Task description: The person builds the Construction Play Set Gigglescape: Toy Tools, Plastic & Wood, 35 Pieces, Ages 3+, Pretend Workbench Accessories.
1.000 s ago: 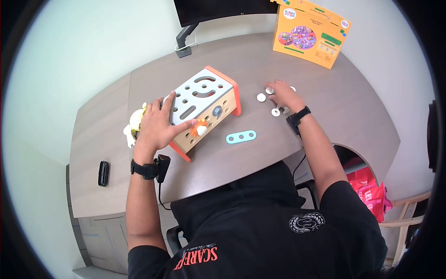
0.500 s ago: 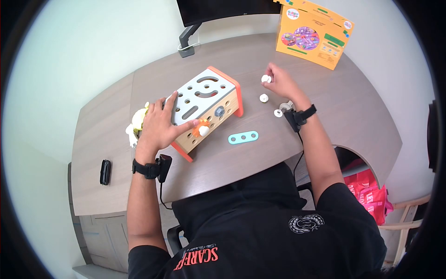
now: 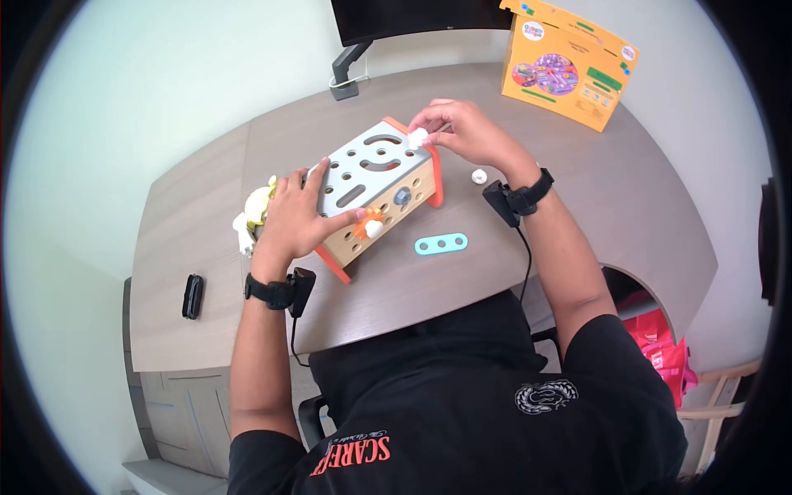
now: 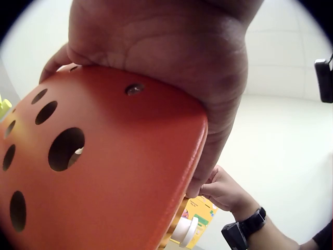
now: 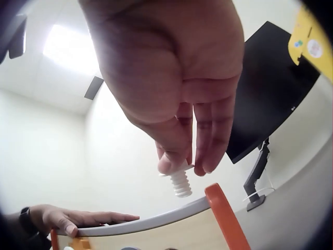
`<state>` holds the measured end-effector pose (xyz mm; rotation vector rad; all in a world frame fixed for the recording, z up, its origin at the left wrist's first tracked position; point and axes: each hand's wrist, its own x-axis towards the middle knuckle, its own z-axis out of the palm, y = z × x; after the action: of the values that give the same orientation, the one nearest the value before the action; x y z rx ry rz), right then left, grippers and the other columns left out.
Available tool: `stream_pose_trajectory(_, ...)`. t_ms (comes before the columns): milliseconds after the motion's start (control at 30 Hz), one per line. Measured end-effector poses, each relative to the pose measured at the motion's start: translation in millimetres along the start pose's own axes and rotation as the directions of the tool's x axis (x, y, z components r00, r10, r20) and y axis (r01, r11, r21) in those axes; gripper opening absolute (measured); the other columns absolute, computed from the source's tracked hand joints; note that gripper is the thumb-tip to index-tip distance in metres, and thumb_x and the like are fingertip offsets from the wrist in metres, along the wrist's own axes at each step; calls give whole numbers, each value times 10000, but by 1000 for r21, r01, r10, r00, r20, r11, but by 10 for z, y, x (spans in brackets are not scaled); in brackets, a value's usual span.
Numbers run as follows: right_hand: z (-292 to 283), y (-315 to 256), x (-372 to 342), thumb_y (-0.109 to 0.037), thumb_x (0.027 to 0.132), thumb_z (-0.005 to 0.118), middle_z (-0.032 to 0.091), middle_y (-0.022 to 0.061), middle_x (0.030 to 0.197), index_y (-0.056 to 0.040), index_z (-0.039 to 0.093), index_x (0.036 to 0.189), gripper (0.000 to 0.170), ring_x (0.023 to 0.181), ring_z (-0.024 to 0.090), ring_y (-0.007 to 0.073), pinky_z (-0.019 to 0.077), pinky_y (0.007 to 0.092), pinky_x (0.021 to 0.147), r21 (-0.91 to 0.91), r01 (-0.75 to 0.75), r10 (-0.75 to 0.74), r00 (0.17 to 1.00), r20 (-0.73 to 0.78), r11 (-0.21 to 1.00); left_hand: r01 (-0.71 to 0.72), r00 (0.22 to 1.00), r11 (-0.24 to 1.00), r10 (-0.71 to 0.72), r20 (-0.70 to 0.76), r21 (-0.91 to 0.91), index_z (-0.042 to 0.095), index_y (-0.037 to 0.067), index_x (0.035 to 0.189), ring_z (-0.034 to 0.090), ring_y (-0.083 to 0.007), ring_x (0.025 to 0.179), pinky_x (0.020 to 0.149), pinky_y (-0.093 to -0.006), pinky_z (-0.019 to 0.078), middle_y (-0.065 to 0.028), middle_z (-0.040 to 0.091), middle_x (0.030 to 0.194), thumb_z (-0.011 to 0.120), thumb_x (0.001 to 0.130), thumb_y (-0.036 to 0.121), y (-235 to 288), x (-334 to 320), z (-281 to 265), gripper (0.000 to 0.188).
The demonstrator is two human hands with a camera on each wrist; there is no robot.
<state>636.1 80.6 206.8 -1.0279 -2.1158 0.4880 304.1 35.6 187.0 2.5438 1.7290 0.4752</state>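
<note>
A toy workbench with a grey holed top, wooden sides and orange ends stands at a slant on the table. My left hand rests across its near-left end, fingers spread on the top and thumb along the side beside an orange gear. A white knob sits at the gear's middle, and a grey-blue bolt head is farther along that side. My right hand pinches a white plastic screw by its head. In the right wrist view, its thread points down over the bench's top near the far orange end.
Right of the bench lies another white screw; a turquoise three-hole strip lies in front. Yellow-green and white pieces are beyond my left hand. A yellow box, monitor and black case stand farther out.
My right hand has picked up a white screw from the table and carried it left to over the bench's far end. My left hand stays on the bench.
</note>
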Motion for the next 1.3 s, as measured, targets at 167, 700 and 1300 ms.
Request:
stream_pose_trajectory(167, 48, -11, 112, 57, 900, 708, 756, 126, 1026, -59, 805, 1131, 276, 918, 735, 271, 595, 381, 837, -97, 55, -51, 998, 43, 994, -5, 1000, 1000, 6, -8, 16, 472, 44, 1608, 523, -392, 1369, 1135, -488, 473, -260, 576, 1440, 768, 751, 803, 8, -4, -9, 1182)
stream_pose_trajectory(700, 196, -217, 231, -491, 935, 761, 772, 185, 914, -61, 798, 979, 434, 884, 743, 381, 577, 477, 792, -508, -9, 27, 999, 28, 862, 20, 1000, 999, -21, 18, 34, 465, 53, 1616, 529, -389, 1356, 1144, -477, 465, -256, 569, 1454, 757, 747, 820, 50, -6, -32, 1195)
stream_pose_trajectory(1300, 133, -35, 216, -62, 939, 733, 748, 165, 1086, -13, 782, 1073, 151, 1015, 717, 350, 575, 426, 873, -258, 171, -132, 978, 161, 951, 7, 1000, 1000, -7, 3, 28, 474, 53, 1608, 524, -398, 1360, 1141, -487, 463, -250, 579, 1444, 763, 753, 812, 60, -9, -22, 1179)
